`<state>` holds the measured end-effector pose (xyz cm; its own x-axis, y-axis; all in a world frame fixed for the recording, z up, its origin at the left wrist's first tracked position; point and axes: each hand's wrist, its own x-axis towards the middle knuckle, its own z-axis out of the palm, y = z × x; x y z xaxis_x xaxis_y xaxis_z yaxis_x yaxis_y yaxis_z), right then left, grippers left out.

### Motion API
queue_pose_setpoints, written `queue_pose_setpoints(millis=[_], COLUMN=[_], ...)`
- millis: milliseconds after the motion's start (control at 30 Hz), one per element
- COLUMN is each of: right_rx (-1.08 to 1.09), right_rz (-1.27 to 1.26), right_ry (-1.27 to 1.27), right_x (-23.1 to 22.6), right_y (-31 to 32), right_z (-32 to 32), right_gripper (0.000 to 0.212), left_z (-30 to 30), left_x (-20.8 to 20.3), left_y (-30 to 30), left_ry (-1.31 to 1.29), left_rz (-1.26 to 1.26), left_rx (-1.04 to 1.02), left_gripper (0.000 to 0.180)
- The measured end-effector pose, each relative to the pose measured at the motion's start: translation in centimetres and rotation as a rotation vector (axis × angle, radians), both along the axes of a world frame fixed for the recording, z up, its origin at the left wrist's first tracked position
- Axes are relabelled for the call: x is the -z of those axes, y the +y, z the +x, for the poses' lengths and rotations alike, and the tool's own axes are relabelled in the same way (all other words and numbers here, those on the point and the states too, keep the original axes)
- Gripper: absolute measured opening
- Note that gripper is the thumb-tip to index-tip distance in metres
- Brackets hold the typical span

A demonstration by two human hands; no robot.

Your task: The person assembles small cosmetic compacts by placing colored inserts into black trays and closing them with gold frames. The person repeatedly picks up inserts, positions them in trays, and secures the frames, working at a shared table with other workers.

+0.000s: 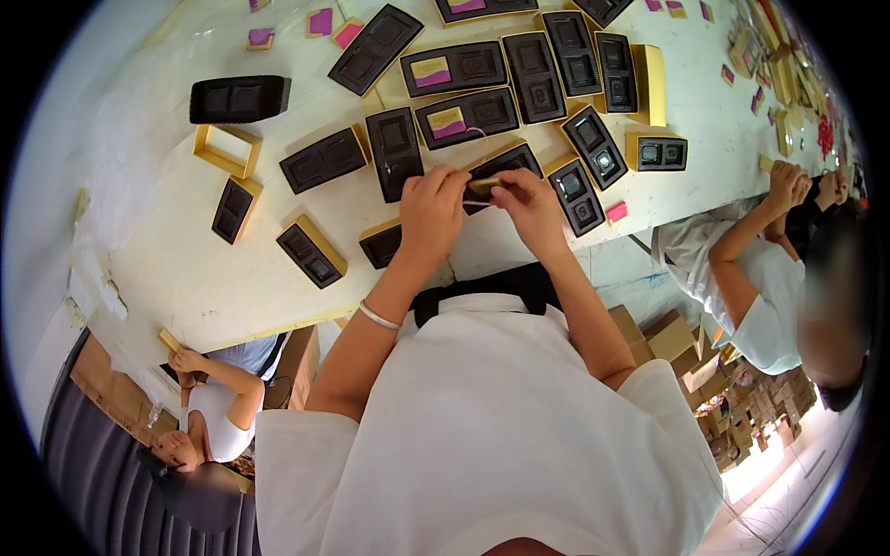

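Close in front of my body, both hands meet over the near edge of the table. My right hand (533,208) pinches a small gold piece (484,185) between thumb and fingers. My left hand (431,215) is closed at the piece's other side, on a thin pale ribbon (476,203) that runs below the piece between the hands. Behind them lies a gold-edged box with a dark brown two-cavity insert (519,159), partly hidden by my fingers. A similar dark tray (396,153) lies beyond my left hand, and another (575,196) sits right of my right hand.
Several more dark-insert boxes cover the white table (204,287); two bear gold-and-purple cards (446,122). An empty gold sleeve (228,150) stands at left. Small pink and purple pieces (320,22) lie farther back. Co-workers sit at left (218,408) and right (751,269). Cartons (672,338) are stacked behind.
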<state>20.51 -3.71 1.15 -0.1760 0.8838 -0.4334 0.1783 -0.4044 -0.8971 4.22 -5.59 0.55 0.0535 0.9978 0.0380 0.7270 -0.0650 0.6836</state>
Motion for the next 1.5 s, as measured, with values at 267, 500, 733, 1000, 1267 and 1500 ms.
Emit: queue_pose_setpoints(millis=[267,500,733,1000,1267,1500], right_rx=[-0.144,-0.231,-0.357,-0.23,-0.683,-0.294], right_rz=[0.114,0.542,0.705,0.799,0.974,1.009], right_ry=[-0.277,-0.524,-0.845,-0.561,-0.678,-0.433], right_x=[-1.7,0.1,1.1,-0.4,2.0,-0.5], right_y=[0.6,-0.5,-0.3,2.1,7.0,12.2], right_z=[-0.8,-1.5,-1.8,-0.6,-3.5,-4.5], right_gripper=[0.019,0.013,0.013,0.027,0.047,0.032], left_z=[-11.5,-12.7,0.9,-2.6,-3.5,-14.8], left_x=[-2.7,-3.0,-1.1,-0.8,-2.9,-8.0], left_y=[-2.0,-7.3,-3.0,0.5,2.2,9.5], left_ry=[-0.099,0.024,0.141,0.28,-0.103,0.472], left_rz=[-0.001,-0.097,-0.14,0.077,-0.074,0.098], left_rx=[-0.68,-0.583,0.038,-0.161,0.075,-0.499], left_gripper=[0.012,0.022,0.055,0.034,0.01,0.065])
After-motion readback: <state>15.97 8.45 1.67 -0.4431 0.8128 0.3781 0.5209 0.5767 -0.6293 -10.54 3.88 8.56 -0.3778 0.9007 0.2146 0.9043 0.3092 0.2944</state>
